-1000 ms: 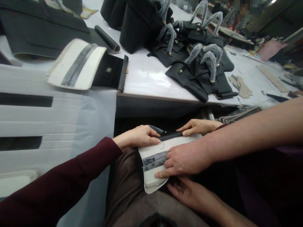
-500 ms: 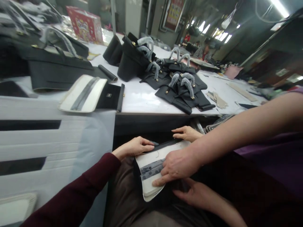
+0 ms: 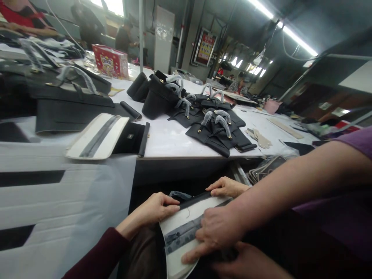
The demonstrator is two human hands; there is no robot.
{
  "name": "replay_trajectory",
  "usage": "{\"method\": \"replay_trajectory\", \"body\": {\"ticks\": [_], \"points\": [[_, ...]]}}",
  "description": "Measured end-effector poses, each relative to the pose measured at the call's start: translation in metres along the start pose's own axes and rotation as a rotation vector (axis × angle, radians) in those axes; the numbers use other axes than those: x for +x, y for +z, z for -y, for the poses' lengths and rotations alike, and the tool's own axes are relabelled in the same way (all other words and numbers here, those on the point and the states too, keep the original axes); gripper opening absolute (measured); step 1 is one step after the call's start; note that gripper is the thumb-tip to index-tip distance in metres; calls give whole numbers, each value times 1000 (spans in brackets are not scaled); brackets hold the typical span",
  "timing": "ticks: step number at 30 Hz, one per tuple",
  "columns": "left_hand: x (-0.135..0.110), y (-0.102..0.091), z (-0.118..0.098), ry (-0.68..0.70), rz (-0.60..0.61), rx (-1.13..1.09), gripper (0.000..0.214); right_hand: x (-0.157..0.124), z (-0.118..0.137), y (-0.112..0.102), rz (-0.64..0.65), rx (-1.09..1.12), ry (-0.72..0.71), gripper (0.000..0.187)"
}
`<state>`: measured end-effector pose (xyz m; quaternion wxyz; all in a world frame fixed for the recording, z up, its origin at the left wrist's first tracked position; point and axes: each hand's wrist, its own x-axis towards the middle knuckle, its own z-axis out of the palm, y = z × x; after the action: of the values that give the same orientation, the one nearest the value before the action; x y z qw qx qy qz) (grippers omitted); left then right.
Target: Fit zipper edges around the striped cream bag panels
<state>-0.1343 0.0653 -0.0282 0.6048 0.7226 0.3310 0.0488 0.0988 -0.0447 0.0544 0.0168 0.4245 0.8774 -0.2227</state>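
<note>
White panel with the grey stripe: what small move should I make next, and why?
Probably hold the black edge steady with your left hand and right hand: both touch it, while a co-worker's hand lies over the white panel and part of its grey stripe.

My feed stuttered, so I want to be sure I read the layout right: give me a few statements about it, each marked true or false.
1. The left hand and the right hand are both at the black edge of the white panel. True.
2. The co-worker has no hand on that panel. False: one co-worker's hand lies on it.
3. Another white panel with a grey stripe lies left of the pile of black bags. True.
4. The handles on that pile are bare. False: the handles are wrapped in cloudy plastic.
5. The red box is nearer than the pile. False: the red box stands farther back.
</note>
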Motion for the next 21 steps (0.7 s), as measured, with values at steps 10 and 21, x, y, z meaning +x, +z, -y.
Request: {"method": "replay_trajectory", "body": {"ticks": [10, 21], "points": [[4, -13, -19, -56, 94, -39, 42, 31, -11, -17, 350, -230, -494, 67], [7, -10, -11, -111, 90, 11, 46, 55, -6, -14, 182, -520, -843, 34]]}}
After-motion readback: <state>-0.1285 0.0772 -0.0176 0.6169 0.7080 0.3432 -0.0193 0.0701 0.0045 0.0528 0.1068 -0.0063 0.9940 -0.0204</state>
